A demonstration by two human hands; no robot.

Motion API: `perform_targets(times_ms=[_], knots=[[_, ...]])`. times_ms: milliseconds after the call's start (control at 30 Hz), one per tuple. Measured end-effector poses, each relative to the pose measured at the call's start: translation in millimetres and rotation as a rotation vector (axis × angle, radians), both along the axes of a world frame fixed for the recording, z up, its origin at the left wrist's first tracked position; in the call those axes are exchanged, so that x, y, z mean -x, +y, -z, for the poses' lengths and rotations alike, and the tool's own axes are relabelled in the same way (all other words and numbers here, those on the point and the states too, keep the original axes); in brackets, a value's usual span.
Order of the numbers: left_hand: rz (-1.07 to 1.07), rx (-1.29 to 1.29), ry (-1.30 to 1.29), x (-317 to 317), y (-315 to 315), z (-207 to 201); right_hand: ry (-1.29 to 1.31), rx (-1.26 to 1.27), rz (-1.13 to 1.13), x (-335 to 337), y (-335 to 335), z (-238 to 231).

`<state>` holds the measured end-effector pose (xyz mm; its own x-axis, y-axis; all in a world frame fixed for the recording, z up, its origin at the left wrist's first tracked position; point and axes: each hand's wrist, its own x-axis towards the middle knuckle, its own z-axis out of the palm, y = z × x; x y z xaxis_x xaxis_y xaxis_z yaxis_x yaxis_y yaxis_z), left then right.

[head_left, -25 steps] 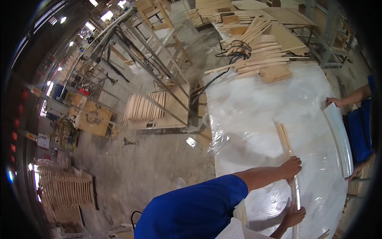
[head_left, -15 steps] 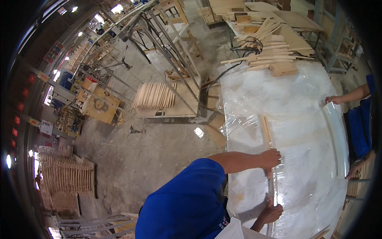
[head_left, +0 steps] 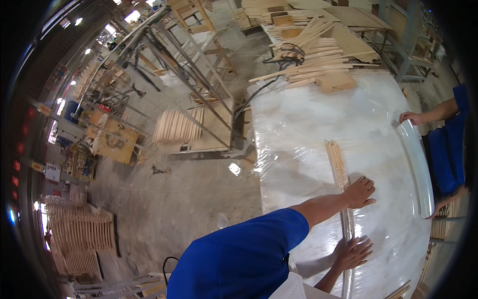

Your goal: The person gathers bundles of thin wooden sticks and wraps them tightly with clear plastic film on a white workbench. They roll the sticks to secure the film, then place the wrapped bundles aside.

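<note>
A narrow bundle of light wooden sticks [head_left: 338, 167] lies lengthwise on the film-covered table [head_left: 298, 119], with clear plastic film over it. My left hand [head_left: 359, 192] reaches across the bundle, palm down with its fingers spread, just right of the sticks. Nearer to me, my right hand [head_left: 352, 253] is also open, fingers stretched over the near part of the bundle and the film beside it. Neither hand grips anything. At the table's right side a co-worker's hands hold the two ends of a roll of clear film [head_left: 417, 169].
Loose sticks [head_left: 318, 55], a wooden block [head_left: 336, 82] and a black cable [head_left: 291, 55] lie at the table's far end. Left of the table stands a metal-framed cart [head_left: 219, 134] bearing stacked sticks. More stacked wooden pieces [head_left: 82, 229] stand at far left.
Both my hands have let go of the bundle's edge, opened flat and moved right across it. The view has shifted, so the surroundings sit farther left. The co-worker still holds the roll.
</note>
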<state>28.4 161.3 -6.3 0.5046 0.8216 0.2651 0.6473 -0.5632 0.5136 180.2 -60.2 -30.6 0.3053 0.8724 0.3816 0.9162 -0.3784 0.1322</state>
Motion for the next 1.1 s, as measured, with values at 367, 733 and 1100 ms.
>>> perform_targets(times_ms=[367, 733, 1100], knots=[[0.462, -0.168, 0.060, 53, -21, 10, 0.436, 0.037, 0.061, 5, 1, -13], [0.400, -0.117, 0.244, 124, -107, 21, 0.263, 0.095, -0.124, 91, -94, -14], [0.231, -0.038, 0.034, 119, -111, 10, 0.204, -0.049, -0.093, 140, -119, 0]])
